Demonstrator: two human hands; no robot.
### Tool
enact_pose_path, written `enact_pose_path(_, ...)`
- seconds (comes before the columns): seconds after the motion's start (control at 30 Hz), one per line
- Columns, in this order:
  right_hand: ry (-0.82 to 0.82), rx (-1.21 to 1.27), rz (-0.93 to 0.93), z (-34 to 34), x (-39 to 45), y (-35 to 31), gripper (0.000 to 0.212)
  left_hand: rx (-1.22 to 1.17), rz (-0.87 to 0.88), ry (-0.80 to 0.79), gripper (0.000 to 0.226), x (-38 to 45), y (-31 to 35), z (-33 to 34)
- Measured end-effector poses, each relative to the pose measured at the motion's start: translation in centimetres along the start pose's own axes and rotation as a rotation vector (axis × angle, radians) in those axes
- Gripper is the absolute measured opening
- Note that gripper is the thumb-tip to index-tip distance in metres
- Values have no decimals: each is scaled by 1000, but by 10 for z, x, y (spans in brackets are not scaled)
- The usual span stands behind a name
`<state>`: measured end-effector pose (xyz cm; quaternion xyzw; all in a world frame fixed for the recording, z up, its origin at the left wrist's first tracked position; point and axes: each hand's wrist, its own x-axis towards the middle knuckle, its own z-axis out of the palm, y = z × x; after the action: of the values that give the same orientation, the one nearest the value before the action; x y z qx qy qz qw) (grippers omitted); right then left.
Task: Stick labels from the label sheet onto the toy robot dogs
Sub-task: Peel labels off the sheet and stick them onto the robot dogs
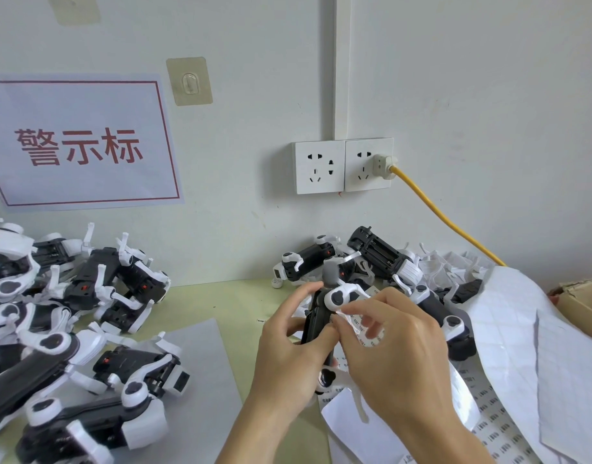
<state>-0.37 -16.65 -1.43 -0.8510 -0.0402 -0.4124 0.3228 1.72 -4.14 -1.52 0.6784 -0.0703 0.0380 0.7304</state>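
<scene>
- The left hand (284,356) grips a black-and-white toy robot dog (335,299) near the middle of the view, its fingers curled round the dark body and the thumb pressed on the body's side.
- The dog is held above the desk (234,296), roughly upright, with its grey tip at 12 o'clock and a white leg joint at 6 o'clock, below the hands.
- The right hand (398,349) sits at 3 o'clock of the dog, touching it; its thumb and forefinger pinch a small strip of white label sheet (371,333) against the dog's body.
- Whether a label is already stuck to the dog cannot be told; the fingers hide that spot.
- At 9 o'clock of the hands lies a heap of finished-looking robot dogs (70,316), tumbled on their sides and touching one another, some resting on a grey sheet (204,363).
- At 12 to 1 o'clock of the hands a second pile of dogs (381,259) lies against the wall.
- At 3 to 5 o'clock spent white backing paper (539,346) with an empty grid curls over the desk, and printed label strips (489,416) lie beneath it.
- On the wall at 12 o'clock are two sockets (343,165); a plug with a yellow cable (445,216) sits in the right one.
- A sign with red characters (80,145) hangs at 10 o'clock, a clear adhesive hook (189,82) beside it.
- A cardboard box (586,303) shows at the 3 o'clock edge.
</scene>
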Motion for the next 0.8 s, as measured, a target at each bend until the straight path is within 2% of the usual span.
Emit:
enact_pose_path(0.03, -2, 45, 0, -1, 0, 1, 2, -7, -3, 20, 47, 0, 1, -1)
enact_pose_path(0.17, -104, 215, 5, -8, 0, -1, 27, -77, -42, 72, 49, 0, 2, -5)
enact_pose_path(0.27, -239, 194, -64, -10, -1, -5, 38, -126, -58, 67, 50, 1, 3, -5)
enact_pose_path(0.33, -272, 144, -93, -11, -1, -6, 43, -134, -57, 62, 51, 0, 4, -5)
enact_pose_path(0.6, -250, -83, -172, -16, 3, -9, 43, -31, 8, 55, 65, -1, 2, -6)
enact_pose_path(0.8, -234, -119, -182, -17, 4, -12, 49, 2, 32, 60, 64, 0, 1, -4)
